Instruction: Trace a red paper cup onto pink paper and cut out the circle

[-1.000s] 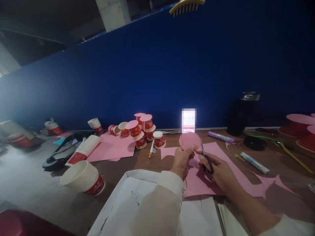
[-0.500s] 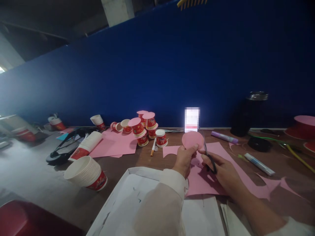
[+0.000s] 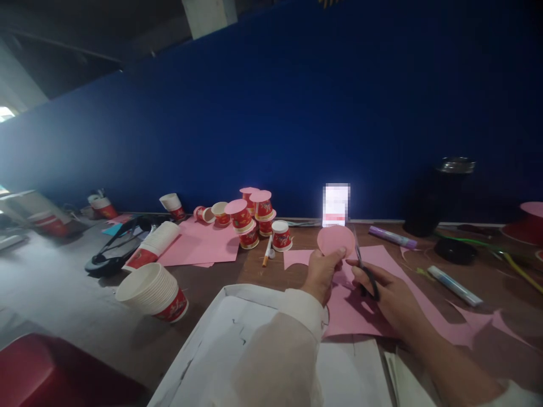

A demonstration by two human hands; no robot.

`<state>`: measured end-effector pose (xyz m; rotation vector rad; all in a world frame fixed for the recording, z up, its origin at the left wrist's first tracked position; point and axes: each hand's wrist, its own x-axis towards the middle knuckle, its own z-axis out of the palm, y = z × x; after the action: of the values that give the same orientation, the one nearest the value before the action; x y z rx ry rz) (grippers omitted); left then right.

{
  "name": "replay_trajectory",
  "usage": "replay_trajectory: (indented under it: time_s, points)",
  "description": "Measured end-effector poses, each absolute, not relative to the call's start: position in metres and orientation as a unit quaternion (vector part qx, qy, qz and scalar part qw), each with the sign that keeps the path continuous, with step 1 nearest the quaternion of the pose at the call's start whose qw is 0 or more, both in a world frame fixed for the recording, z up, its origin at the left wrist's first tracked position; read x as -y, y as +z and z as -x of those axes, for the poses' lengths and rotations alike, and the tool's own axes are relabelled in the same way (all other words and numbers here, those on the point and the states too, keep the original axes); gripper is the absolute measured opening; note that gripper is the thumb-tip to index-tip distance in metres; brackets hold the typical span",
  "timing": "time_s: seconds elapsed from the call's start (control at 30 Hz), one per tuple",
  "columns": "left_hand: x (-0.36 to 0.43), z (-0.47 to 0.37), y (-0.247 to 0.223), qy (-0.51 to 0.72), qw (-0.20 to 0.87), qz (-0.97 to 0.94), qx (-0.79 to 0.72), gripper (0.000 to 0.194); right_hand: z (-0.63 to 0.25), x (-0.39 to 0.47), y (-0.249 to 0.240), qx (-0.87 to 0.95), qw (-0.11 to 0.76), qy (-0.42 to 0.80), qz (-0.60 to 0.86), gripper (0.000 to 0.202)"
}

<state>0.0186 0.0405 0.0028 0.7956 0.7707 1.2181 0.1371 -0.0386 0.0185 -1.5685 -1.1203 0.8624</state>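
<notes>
A round pink paper disc (image 3: 335, 239) is pinched between the thumb and fingers of my left hand (image 3: 323, 272). My right hand (image 3: 384, 285) grips black-handled scissors (image 3: 368, 277), whose blades point up along the disc's right edge. Whether the blades touch the paper I cannot tell. Beneath both hands lies a pink paper sheet (image 3: 356, 314) with curved pieces cut out of it. To the left stand red paper cups (image 3: 248, 236), several of them stacked and topped with pink discs. One upturned cup (image 3: 281, 237) is nearest my left hand.
A glue stick (image 3: 455, 286) and a purple tube (image 3: 392, 237) lie at the right, near a dark bottle (image 3: 422, 198). A nested cup stack (image 3: 146, 288), headphones (image 3: 102, 263) and a marker (image 3: 267, 251) are leftward. A white box lid (image 3: 229, 333) sits in front; a lit screen (image 3: 336, 203) leans on the blue partition (image 3: 271, 124).
The view has shifted slightly, so everything sits a little further right. My hands keep the same hold on the disc and the scissors.
</notes>
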Motion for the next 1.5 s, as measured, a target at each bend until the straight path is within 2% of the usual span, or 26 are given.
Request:
replay_trajectory:
  time_s: [0.67, 0.93, 1.23, 1.5]
  points:
    - [-0.037, -0.017, 0.006, 0.529, 0.692, -0.352, -0.342, 0.044, -0.142, 0.036, 0.014, 0.474, 0.475, 0.316, 0.671, 0.06]
    - [-0.039, -0.018, 0.004, 0.53, 0.689, -0.352, -0.347, 0.035, -0.139, 0.039, 0.022, 0.469, 0.473, 0.316, 0.676, 0.061]
    - [-0.04, -0.017, 0.004, 0.522, 0.695, -0.346, -0.353, 0.042, -0.139, 0.038, 0.023, 0.476, 0.461, 0.295, 0.688, 0.059]
    - [-0.041, -0.017, 0.001, 0.535, 0.691, -0.347, -0.341, 0.038, -0.137, 0.038, 0.029, 0.486, 0.45, 0.274, 0.697, 0.057]
